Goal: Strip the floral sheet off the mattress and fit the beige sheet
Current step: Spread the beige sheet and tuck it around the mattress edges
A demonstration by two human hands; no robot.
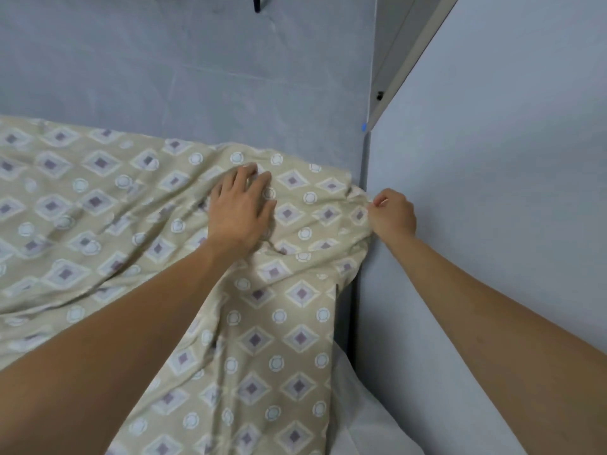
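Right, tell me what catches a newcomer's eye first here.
The beige sheet with its diamond and circle print fills the left and centre, rumpled. The left hand lies flat on it mid-frame, while the right hand pinches its edge by the grey wall. White mattress shows bottom centre.

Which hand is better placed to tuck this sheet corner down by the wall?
Probably the right hand: it already pinches the beige sheet at its corner beside the wall. The left hand lies flat on the sheet, further from that corner.
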